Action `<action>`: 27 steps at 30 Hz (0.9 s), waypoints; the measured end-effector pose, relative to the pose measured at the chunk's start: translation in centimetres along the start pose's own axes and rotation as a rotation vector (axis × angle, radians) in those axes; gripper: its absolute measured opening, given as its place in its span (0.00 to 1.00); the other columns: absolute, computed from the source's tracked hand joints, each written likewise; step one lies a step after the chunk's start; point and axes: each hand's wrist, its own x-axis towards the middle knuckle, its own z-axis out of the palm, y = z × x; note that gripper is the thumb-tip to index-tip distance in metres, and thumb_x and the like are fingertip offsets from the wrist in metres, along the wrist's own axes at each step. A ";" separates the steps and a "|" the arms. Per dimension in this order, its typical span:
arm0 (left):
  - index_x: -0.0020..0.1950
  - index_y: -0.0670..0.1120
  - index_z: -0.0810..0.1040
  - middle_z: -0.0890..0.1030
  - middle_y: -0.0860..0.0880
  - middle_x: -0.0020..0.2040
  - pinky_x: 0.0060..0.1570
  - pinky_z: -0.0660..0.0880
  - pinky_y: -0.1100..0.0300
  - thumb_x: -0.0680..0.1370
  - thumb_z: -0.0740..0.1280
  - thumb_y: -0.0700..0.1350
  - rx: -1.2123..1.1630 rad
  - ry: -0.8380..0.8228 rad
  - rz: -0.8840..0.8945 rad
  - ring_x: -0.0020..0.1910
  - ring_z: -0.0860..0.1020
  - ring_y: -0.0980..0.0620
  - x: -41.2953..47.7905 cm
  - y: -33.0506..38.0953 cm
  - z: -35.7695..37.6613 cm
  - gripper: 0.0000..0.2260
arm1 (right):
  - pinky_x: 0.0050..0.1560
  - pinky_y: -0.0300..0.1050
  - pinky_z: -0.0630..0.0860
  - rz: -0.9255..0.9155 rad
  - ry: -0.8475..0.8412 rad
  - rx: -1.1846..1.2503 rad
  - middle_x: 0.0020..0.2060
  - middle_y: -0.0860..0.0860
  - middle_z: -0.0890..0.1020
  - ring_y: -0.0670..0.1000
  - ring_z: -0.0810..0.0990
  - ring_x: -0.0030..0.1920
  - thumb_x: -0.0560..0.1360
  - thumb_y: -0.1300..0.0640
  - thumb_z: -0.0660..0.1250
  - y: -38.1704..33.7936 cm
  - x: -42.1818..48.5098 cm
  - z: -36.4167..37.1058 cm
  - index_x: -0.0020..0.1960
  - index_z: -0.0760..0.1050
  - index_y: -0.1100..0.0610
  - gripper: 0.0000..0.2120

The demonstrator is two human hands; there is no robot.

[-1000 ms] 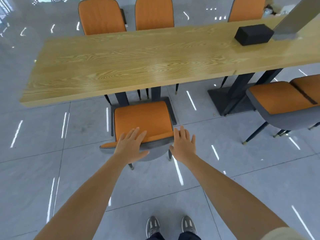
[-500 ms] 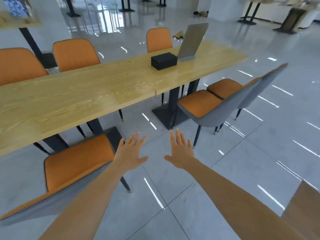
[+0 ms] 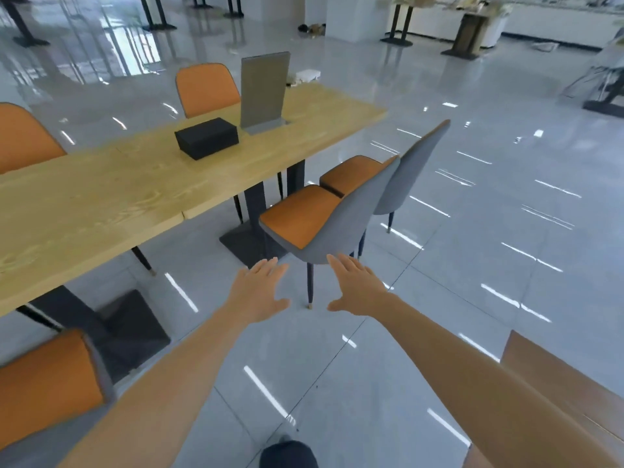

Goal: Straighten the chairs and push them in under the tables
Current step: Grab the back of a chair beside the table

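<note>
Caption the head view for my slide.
Open left hand and right hand reach toward the nearer pulled-out chair beside the table.

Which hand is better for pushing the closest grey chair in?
Probably the right hand: it reaches just below the grey back of the near chair, while the left hand lines up with the seat's side. Neither touches yet.

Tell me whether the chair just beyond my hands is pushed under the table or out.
Pulled out: the grey-backed chair shows its whole orange seat clear of the wooden table edge.
</note>
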 end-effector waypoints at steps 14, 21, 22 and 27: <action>0.77 0.49 0.52 0.56 0.46 0.78 0.72 0.60 0.49 0.77 0.61 0.58 0.000 0.035 0.049 0.77 0.56 0.47 29.2 11.0 -6.5 0.33 | 0.76 0.52 0.55 -0.010 -0.005 -0.071 0.77 0.54 0.55 0.55 0.53 0.77 0.72 0.50 0.72 22.0 18.6 -11.7 0.77 0.45 0.57 0.46; 0.75 0.47 0.54 0.68 0.46 0.70 0.62 0.70 0.51 0.75 0.64 0.58 -0.035 0.025 -0.027 0.69 0.68 0.45 38.4 15.4 -7.3 0.34 | 0.75 0.50 0.54 -0.102 0.014 -0.143 0.75 0.56 0.57 0.56 0.55 0.76 0.72 0.52 0.72 29.9 27.5 -15.8 0.76 0.49 0.59 0.43; 0.75 0.46 0.54 0.69 0.46 0.69 0.61 0.71 0.51 0.75 0.65 0.58 -0.045 0.029 -0.047 0.68 0.69 0.45 39.6 16.0 -7.1 0.35 | 0.75 0.50 0.55 -0.132 0.015 -0.162 0.75 0.56 0.59 0.56 0.56 0.76 0.72 0.52 0.72 30.9 29.1 -16.2 0.76 0.50 0.59 0.42; 0.76 0.47 0.52 0.68 0.45 0.70 0.62 0.70 0.50 0.75 0.66 0.55 -0.084 -0.007 -0.233 0.68 0.69 0.44 45.3 18.5 -5.7 0.35 | 0.76 0.54 0.49 -0.266 -0.055 -0.297 0.77 0.57 0.51 0.57 0.49 0.78 0.74 0.51 0.70 35.4 36.5 -17.1 0.77 0.44 0.56 0.43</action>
